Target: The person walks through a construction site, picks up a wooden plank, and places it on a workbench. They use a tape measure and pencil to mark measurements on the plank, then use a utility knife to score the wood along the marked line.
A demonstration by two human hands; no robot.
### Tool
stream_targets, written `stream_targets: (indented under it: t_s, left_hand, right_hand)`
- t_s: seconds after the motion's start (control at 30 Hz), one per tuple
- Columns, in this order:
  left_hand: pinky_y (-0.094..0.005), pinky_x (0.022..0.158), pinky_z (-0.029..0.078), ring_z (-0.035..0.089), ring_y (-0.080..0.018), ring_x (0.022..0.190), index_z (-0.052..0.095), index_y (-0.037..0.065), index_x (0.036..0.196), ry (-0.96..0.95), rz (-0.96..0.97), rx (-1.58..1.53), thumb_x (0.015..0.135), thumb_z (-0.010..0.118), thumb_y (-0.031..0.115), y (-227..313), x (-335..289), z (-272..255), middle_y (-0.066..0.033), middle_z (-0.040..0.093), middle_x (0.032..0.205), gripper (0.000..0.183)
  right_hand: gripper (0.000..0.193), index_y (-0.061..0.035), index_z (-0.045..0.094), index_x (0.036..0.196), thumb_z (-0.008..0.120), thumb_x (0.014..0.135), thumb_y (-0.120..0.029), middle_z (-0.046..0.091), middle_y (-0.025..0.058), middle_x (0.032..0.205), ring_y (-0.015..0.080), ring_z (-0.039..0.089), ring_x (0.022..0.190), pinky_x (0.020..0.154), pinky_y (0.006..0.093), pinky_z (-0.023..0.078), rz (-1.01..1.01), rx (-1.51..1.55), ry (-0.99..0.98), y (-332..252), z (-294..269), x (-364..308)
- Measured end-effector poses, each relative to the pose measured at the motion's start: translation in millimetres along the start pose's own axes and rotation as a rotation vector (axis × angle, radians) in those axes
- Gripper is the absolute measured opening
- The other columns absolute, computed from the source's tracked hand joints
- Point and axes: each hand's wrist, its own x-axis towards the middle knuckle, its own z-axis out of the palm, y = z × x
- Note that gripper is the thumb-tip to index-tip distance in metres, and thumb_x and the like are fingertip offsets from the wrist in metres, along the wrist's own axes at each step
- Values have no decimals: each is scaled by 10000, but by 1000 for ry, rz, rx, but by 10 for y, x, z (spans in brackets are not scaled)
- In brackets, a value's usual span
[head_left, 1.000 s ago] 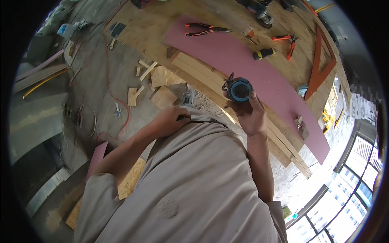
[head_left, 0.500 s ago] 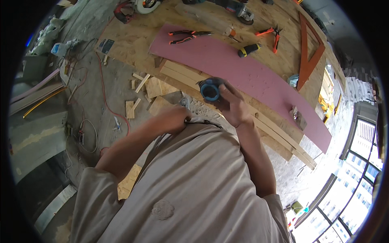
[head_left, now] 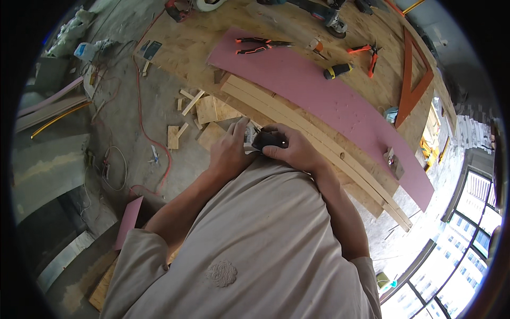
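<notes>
My right hand [head_left: 292,149] is closed around a dark rounded case [head_left: 270,141], palm-sized and shaped like a tape measure, close in front of my waist. Its thumb lies across the near side of the case. Just left of it, my left hand [head_left: 228,151] is at the edge of my shirt [head_left: 265,175], fingers stretched forward and thumb apart from them. Nothing shows in the left hand. Beyond both hands, long wooden strips [head_left: 297,119] lie along the near edge of the workbench [head_left: 175,58].
On the bench lie a pink board [head_left: 313,95], pliers [head_left: 260,45], more pliers [head_left: 372,58], a yellow-black hand tool [head_left: 338,70], an angle grinder [head_left: 332,21] and an orange triangle square [head_left: 411,80]. Wood offcuts [head_left: 212,111] and a red cord [head_left: 142,117] lie on the floor.
My right hand has drawn the dark case down and left toward my waist; its blue ring no longer shows. My left hand's fingers have straightened forward. The view has shifted slightly.
</notes>
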Motion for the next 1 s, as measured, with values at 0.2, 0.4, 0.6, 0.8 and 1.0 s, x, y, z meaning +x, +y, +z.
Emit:
stream_targets:
  t_s: [0.2,0.4,0.6,0.8,1.0]
  left_hand:
    - [-452,760,491,591,-374,987,370,93,1356,31,18,-8,666,783,241,-31,-15,-34,-164,574,1122,818]
    - [-453,780,489,581,-381,1008,359,82,1369,56,83,-18,664,785,231,-69,2,-60,-175,566,1142,837]
    - [-464,803,485,567,-406,1028,322,61,1397,26,102,-21,681,758,202,-122,59,-105,-207,543,1191,851]
    - [-473,821,479,542,-427,1058,230,34,1436,-215,12,136,701,697,139,-166,151,-263,-251,487,1227,877]
    - [-410,808,492,628,-319,962,478,24,1297,-513,84,-116,734,718,230,-507,600,-439,-178,626,1050,646]
  right_hand:
    - [567,8,578,1205,785,757,-272,657,154,1066,225,614,989,895,334,470,-15,-55,11,-36,26,50]
    - [549,-5,588,1192,784,748,-261,665,149,1045,221,624,964,874,336,476,31,-94,-30,-33,-28,115]
    - [496,-11,599,1145,775,725,-208,658,153,1033,238,623,957,857,339,475,-45,-161,-33,-81,46,210]
    - [455,-19,602,1092,786,703,-168,652,147,1005,247,619,945,847,347,473,-63,-244,-66,2,146,356]
    - [448,-35,590,1173,739,792,-218,660,115,1079,205,616,1007,896,336,473,15,-176,-206,210,34,537]
